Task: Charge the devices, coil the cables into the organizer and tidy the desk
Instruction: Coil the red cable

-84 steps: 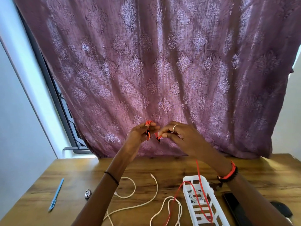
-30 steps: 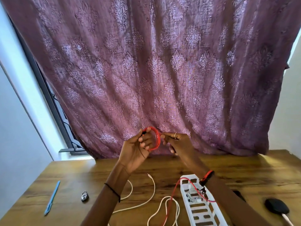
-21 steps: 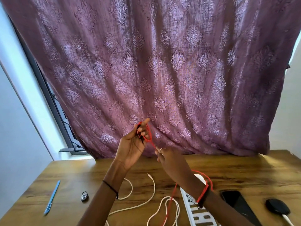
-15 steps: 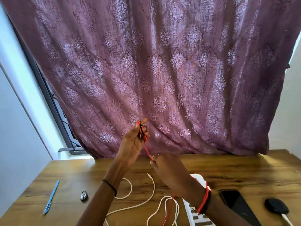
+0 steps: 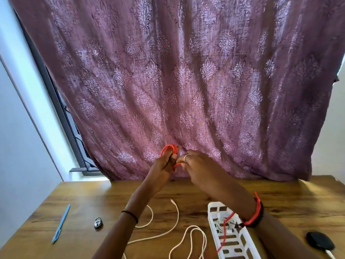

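The left hand point(image 5: 164, 163) gripped a small coil of red cable point(image 5: 170, 148), its fingers curled round it and the loop standing above the knuckles. Just right of that grip, the right hand point(image 5: 197, 165) pinched the same cable beside the coil. Below and right of both hands, the cable's tail crossed the white organizer point(image 5: 217, 204) on the desk point(image 5: 186, 189). White cables point(image 5: 178, 214) lay below the grip, with a padlock point(image 5: 98, 222) and blue pen point(image 5: 61, 223) lower left

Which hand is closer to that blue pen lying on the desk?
Left. The left hand, holding the red cable coil, is raised up and to the right of the blue pen; the right hand sits just beyond it, farther right.
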